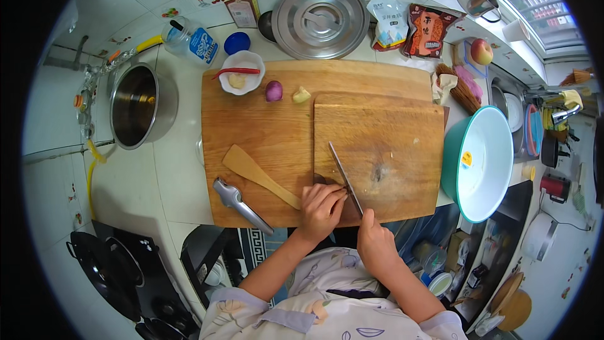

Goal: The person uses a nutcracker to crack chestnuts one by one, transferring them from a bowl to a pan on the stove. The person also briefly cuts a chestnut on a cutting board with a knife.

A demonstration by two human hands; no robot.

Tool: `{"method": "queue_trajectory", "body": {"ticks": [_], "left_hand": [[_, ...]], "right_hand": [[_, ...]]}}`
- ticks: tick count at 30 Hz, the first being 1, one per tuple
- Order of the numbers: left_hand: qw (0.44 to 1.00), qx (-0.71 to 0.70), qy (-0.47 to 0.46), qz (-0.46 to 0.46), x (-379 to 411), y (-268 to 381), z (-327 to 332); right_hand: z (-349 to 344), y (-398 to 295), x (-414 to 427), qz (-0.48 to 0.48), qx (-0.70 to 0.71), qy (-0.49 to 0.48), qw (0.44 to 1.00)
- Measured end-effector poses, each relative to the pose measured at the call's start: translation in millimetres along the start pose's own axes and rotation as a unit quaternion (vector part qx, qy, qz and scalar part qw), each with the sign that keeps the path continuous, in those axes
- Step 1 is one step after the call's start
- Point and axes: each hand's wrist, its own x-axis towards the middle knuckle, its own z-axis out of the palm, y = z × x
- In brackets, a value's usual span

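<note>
My right hand (377, 245) grips the handle of a kitchen knife, whose thin blade (340, 166) slants up and left across the smaller wooden cutting board (377, 127). On the board's lower left, the bunched fingertips of my left hand (322, 208) hold a small brown piece (347, 190) against the blade; most of it is hidden. A wooden spatula (257, 174) and a metal garlic press (240, 203) lie left of my left hand on the larger wooden board (264, 123). Farther back are a purple onion or shallot (273, 91) and a pale yellow chunk (301, 95).
A white scalloped bowl (226, 84) holds a red chili (245, 71) and a pale piece. Along the back stand a steel lid (321, 19) and food packets (427, 28). Left is a steel pot (163, 104); right, a teal basin (453, 160) stands close to the board.
</note>
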Motion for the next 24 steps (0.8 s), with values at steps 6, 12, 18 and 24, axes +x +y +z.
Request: {"method": "queue_trajectory", "body": {"ticks": [6, 12, 18, 24], "left_hand": [[1.000, 0.000, -0.021, 0.007, 1, -2, -2], [1.000, -0.005, -0.029, 0.012, 1, -3, -2], [1.000, -0.005, -0.022, 0.016, -2, -4, 0], [1.000, -0.001, -0.016, 0.022, -3, -6, 0]], "right_hand": [[-4, -4, 3, 0.000, -0.015, -0.005, 1.000], [0, -2, 8, -0.016, -0.021, 0.008, 1.000], [2, -3, 10, -0.019, -0.030, 0.023, 0.999], [6, 1, 17, -0.030, -0.027, 0.025, 0.999]]}}
